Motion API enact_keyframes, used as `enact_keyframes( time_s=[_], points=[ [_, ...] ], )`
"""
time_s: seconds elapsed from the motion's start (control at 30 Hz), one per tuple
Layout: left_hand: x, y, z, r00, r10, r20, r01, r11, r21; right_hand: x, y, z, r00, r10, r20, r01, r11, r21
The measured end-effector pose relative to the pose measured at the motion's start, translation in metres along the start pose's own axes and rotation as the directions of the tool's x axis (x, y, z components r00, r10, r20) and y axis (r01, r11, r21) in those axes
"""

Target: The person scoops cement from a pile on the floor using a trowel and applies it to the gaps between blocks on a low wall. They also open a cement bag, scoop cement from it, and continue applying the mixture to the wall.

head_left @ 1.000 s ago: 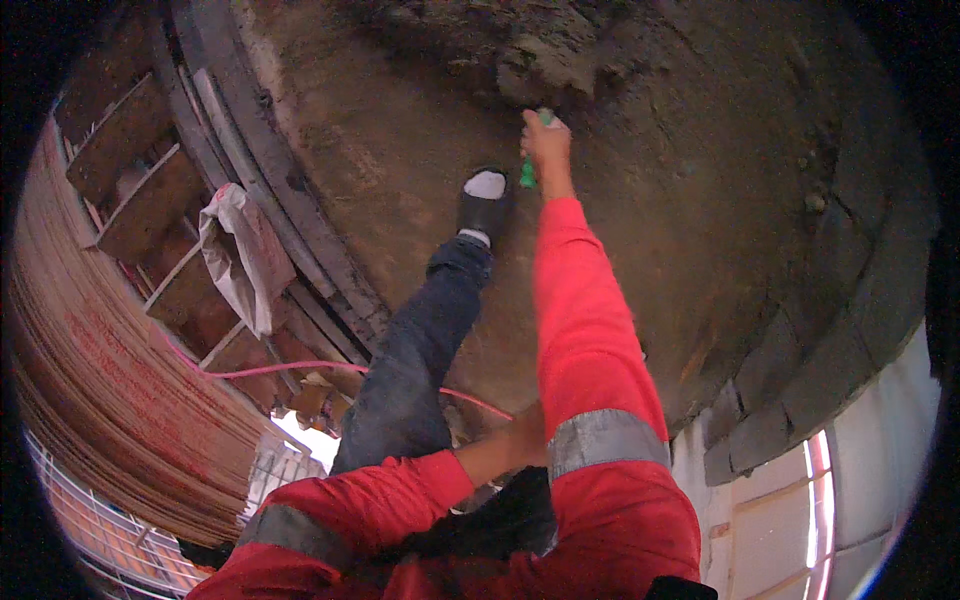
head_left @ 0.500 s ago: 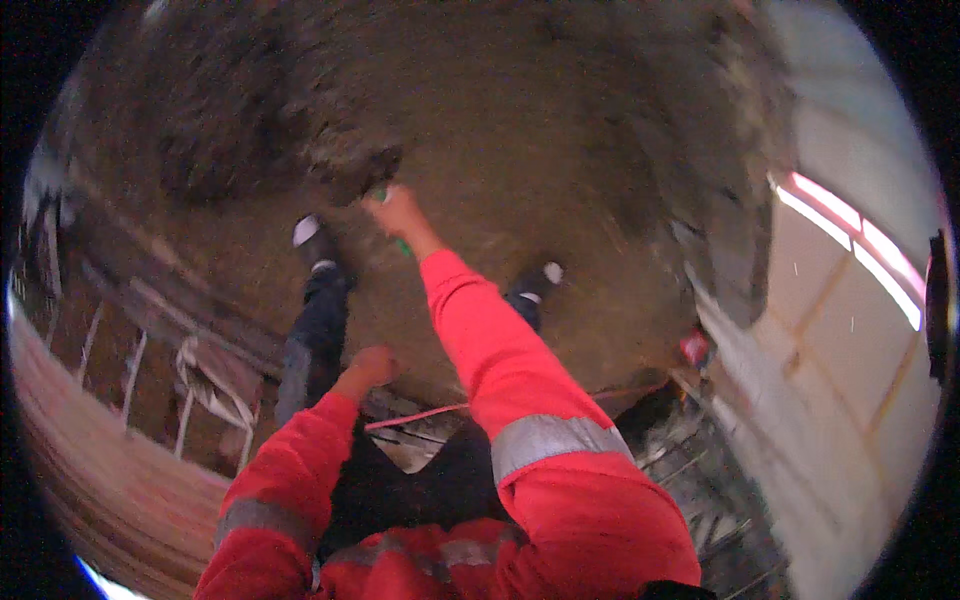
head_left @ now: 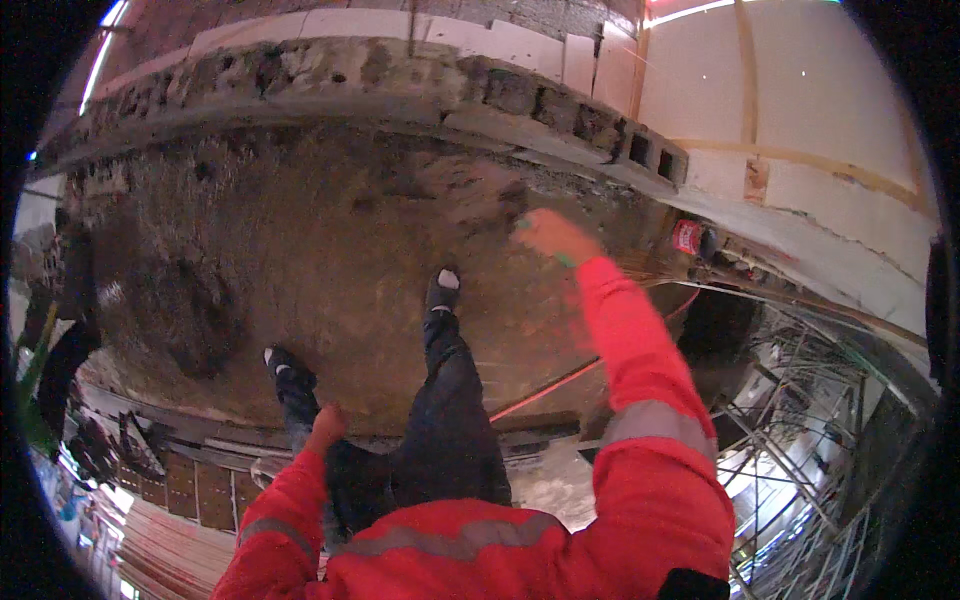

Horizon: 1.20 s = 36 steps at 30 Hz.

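Note:
My right hand (head_left: 556, 237) is stretched out to the right over the wet, brown-grey floor surface (head_left: 350, 270). Its fingers are wrapped round a tool with a green handle (head_left: 566, 260); the tool's working end is blurred and cannot be made out. Just beyond the hand lies a rough, lumpy patch of grey-brown material (head_left: 470, 185). My left hand (head_left: 327, 425) hangs low by my left leg, smeared by motion, and its fingers do not show clearly. Both my feet, in dark shoes, stand on the brown surface.
A low wall of hollow blocks (head_left: 590, 120) runs along the far side. At the right are a red container (head_left: 688, 237), a taut reddish line (head_left: 545, 392) near the edge, and metal scaffolding bars (head_left: 800, 420) below. Boards (head_left: 180, 555) lie at the lower left.
My view has swung round, bringing the block wall and the scaffolding into sight. My right hand, with the green-handled tool, now reaches farther to the right, and my feet have shifted.

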<state>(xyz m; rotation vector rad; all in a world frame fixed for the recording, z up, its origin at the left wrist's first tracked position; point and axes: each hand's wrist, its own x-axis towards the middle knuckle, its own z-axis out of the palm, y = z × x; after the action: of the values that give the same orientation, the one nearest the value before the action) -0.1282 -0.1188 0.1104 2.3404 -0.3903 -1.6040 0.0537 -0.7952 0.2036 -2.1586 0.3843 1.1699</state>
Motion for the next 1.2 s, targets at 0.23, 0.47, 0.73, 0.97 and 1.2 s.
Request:
enact_keyframes(
  time_s=[0.23, 0.47, 0.73, 0.97, 1.2],
  points=[
    [0.048, 0.081, -0.019, 0.999, -0.038, 0.026, 0.039, 0.998, -0.042, -0.051, 0.192, -0.175, 0.916, 0.182, -0.358, -0.241, 0.962, -0.127],
    [0.042, 0.158, -0.062, 1.0, 0.003, -0.024, -0.004, 1.0, -0.027, -0.034, 0.283, -0.197, 0.645, -0.096, -0.758, -0.278, 0.895, -0.35],
    [0.042, 0.158, -0.07, 0.996, -0.084, -0.003, 0.084, 0.996, 0.035, -0.047, 0.303, -0.145, 0.436, 0.009, -0.9, -0.264, 0.957, -0.118],
    [0.039, 0.149, -0.058, 0.957, 0.266, -0.119, -0.244, 0.954, 0.173, -0.005, 0.165, -0.07, 0.478, 0.213, -0.852, -0.099, 0.977, 0.189],
    [0.044, 0.208, -0.087, 0.997, -0.003, -0.077, 0.019, 0.978, 0.208, 0.054, 0.126, -0.061, 0.912, 0.2, -0.359, 0.323, 0.192, 0.927]
  ],
)
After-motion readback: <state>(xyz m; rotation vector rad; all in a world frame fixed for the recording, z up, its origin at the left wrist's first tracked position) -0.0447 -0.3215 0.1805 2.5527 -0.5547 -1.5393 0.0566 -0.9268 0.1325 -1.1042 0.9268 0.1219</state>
